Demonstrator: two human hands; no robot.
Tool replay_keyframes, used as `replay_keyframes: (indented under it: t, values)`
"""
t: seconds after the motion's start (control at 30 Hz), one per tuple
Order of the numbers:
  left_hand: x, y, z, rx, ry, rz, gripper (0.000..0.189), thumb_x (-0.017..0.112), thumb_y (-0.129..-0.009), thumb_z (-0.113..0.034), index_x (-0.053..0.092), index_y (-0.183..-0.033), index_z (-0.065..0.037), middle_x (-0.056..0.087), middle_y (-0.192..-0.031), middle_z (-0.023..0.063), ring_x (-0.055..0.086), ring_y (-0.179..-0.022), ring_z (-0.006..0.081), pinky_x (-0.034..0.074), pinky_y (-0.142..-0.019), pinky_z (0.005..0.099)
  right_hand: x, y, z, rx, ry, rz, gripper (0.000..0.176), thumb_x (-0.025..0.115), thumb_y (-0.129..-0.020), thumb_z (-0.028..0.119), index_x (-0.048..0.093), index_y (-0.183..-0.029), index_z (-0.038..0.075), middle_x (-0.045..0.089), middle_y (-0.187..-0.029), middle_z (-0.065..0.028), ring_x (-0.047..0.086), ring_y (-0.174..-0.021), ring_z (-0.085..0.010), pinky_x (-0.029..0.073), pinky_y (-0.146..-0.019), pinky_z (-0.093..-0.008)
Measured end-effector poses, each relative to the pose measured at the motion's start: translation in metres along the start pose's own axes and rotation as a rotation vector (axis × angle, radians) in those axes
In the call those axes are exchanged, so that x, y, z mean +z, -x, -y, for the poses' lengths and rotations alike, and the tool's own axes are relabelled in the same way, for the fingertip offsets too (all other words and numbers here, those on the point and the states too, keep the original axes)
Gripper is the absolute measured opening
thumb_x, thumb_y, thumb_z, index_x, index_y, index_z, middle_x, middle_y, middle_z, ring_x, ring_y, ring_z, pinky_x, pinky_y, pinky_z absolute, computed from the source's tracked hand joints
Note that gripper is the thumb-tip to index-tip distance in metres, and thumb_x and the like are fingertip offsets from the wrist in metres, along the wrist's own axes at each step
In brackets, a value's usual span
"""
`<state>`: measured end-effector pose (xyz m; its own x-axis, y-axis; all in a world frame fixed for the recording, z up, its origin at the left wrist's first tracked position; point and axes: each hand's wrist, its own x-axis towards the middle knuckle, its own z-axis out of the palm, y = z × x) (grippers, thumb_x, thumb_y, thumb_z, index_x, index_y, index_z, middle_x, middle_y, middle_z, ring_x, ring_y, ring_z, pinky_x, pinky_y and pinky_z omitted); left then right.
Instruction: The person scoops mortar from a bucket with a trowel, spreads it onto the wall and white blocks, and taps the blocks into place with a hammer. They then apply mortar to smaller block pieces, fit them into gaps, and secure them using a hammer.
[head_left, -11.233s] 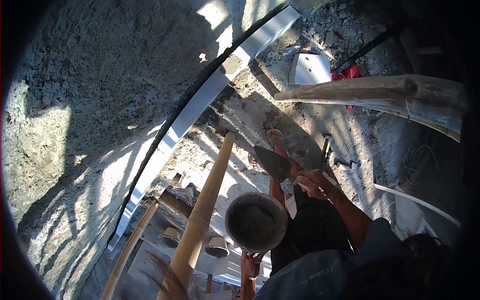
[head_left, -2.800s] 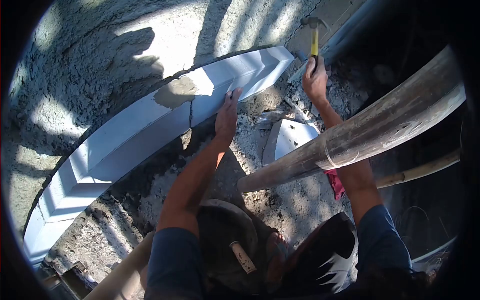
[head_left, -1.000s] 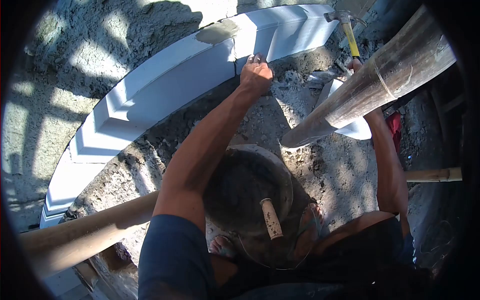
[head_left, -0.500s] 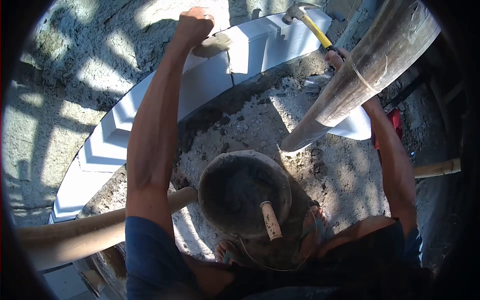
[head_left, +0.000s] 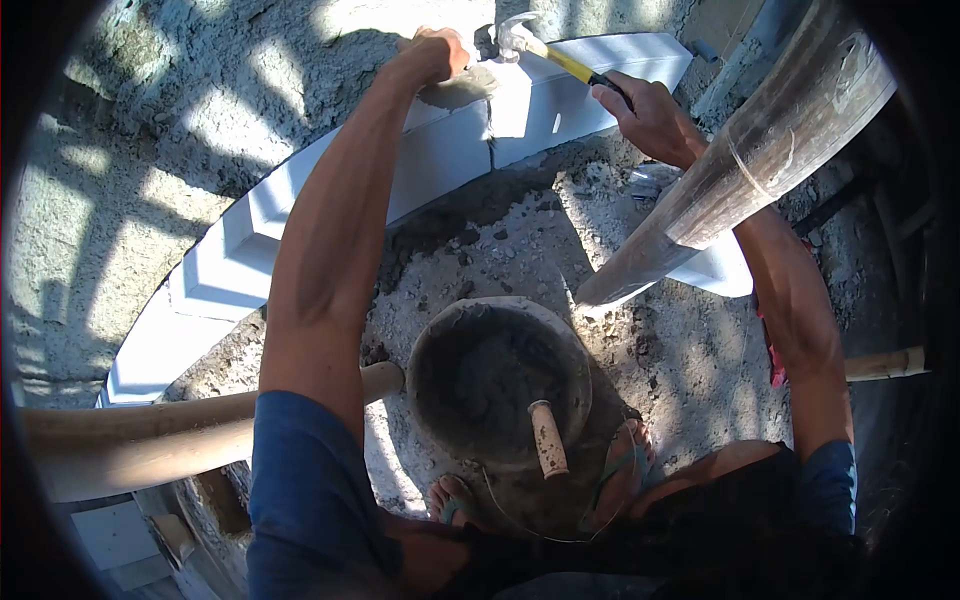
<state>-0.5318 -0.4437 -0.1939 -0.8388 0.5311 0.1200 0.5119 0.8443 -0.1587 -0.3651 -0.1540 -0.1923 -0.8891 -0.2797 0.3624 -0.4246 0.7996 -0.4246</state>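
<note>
My right hand [head_left: 648, 112] is wrapped round the black grip of a claw hammer [head_left: 570, 65] with a yellow handle. The hammer's metal head is close beside my left hand [head_left: 437, 56], over the top of the white curved moulding [head_left: 440, 155]. My left hand is closed in a fist against the rough wall; whatever its fingers hold is hidden. Just below that fist, a patch of grey mortar [head_left: 457, 90] lies on the moulding, near a dark vertical joint between two pieces.
A bucket [head_left: 418, 415] of grey mortar stands by my feet, a trowel's wooden handle [head_left: 547, 440] sticking out. A slanting wooden post [head_left: 735, 165] rises in front of my right forearm. A horizontal pole [head_left: 140, 450] lies at left, and a white piece [head_left: 715, 268] rests behind the post.
My right hand has swung the hammer leftward, bringing its head from the moulding's right end to beside my left fist. The view has shifted slightly; my left hand stays at the wall.
</note>
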Motion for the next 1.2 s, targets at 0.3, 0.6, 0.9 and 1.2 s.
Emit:
replay_keyframes:
  t: [0.3, 0.6, 0.9, 1.2]
  values:
    - [-0.017, 0.03, -0.033, -0.058, -0.103, -0.024, 0.041, 0.054, -0.084, -0.014, 0.06, -0.124, -0.011, 0.066, -0.109, 0.0143, 0.06, -0.107, 0.0316, 0.049, -0.09, 0.0455, 0.005, 0.011, -0.013, 0.097, -0.106, -0.165, 0.042, 0.048, -0.099, 0.041, 0.061, -0.101, 0.001, 0.046, -0.064, 0.0, 0.044, -0.057, -0.0114, 0.034, -0.052, -0.0311]
    - [0.0, 0.063, -0.077, 0.311, 0.057, -1.027, 0.032, 0.062, -0.075, -0.009, 0.067, -0.106, -0.005, 0.062, -0.091, 0.0085, 0.057, -0.092, 0.0248, 0.041, -0.082, 0.0409, -0.023, 0.125, -0.107, 0.205, -0.645, -0.722, 0.029, 0.054, -0.098, 0.031, 0.055, -0.116, 0.007, 0.054, -0.075, 0.0018, 0.051, -0.059, -0.007, 0.041, -0.049, -0.023]
    - [0.043, 0.104, -0.163, 0.46, 0.293, -0.354, 0.025, 0.054, -0.082, -0.013, 0.063, -0.104, -0.004, 0.061, -0.111, 0.0126, 0.05, -0.12, 0.027, 0.036, -0.102, 0.0435, -0.04, 0.249, -0.115, 1.142, -1.039, -0.561, 0.028, 0.042, -0.101, 0.042, 0.052, -0.102, 0.016, 0.023, -0.051, 0.0097, 0.019, -0.036, -0.0031, 0.012, -0.034, -0.0228]
    - [0.042, 0.075, -0.181, 0.341, -0.008, 0.187, 0.035, 0.043, -0.093, -0.018, 0.064, -0.116, -0.003, 0.062, -0.123, 0.0113, 0.047, -0.128, 0.0209, 0.021, -0.114, 0.0408, -0.021, 0.262, -0.107, 1.197, -0.846, -0.477, 0.029, 0.043, -0.1, 0.044, 0.053, -0.103, 0.016, 0.026, -0.048, 0.0084, 0.021, -0.034, -0.0051, 0.014, -0.034, -0.0247]
